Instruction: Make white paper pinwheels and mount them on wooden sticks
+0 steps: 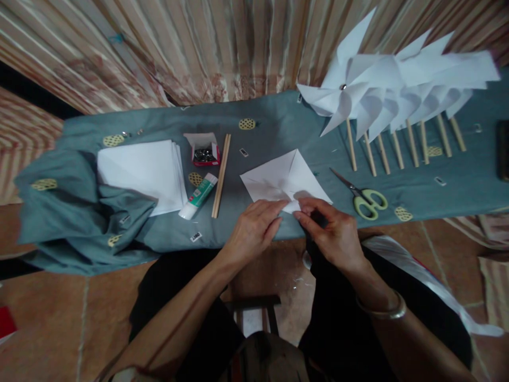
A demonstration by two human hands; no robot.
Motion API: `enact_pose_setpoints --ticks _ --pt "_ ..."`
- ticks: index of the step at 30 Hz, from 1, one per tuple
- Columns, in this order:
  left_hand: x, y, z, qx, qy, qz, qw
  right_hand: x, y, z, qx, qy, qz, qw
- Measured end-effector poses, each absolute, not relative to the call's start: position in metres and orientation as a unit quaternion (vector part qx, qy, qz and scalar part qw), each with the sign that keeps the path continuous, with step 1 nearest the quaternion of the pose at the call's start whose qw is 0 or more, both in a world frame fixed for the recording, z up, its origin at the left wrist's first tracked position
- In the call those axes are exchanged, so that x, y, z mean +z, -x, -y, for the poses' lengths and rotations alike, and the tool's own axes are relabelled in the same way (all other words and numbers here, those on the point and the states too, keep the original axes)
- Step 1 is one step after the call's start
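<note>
"White paper [274, 176], creased and partly folded, near the middle of the counter [270, 124]. Who's got it?"

"Right hand [332, 231] pinches its near corner. Left hand [254, 225] lies close beside, fingers at that edge; whether they grip, I can't tell."

"Far along, would you say?"

"Well along, I'd judge: a row of pinwheels [397, 79] on sticks looks finished. This one has no stick yet, and loose sticks [221, 175] and a paper stack [139, 170] remain on the other side."

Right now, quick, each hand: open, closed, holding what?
Left hand: on the paper; grip can't be told.
Right hand: closed, pinching the paper.
</note>
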State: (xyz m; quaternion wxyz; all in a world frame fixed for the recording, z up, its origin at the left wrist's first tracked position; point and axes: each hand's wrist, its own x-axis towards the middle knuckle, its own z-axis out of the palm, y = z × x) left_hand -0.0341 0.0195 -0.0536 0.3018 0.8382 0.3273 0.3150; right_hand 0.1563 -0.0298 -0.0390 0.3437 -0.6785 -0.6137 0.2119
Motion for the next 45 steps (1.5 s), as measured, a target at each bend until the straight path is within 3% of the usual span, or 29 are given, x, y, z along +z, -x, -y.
enact_pose_setpoints --ticks 6,16,45 --pt "-0.0515 0.0340 -0.0187 0.310 -0.840 -0.329 0.301 -0.0362 -0.1516 0.0268 0.190 0.707 0.587 0.345" --pt "-0.0541 0.0325 -0.0175 0.305 -0.859 -0.323 0.254 -0.0362 -0.1498 0.0272 0.080 0.622 0.717 0.305" --pt "-0.0529 0.0310 -0.0171 0.259 -0.877 -0.347 0.206 -0.0328 -0.1503 0.0270 0.048 0.591 0.761 0.263"
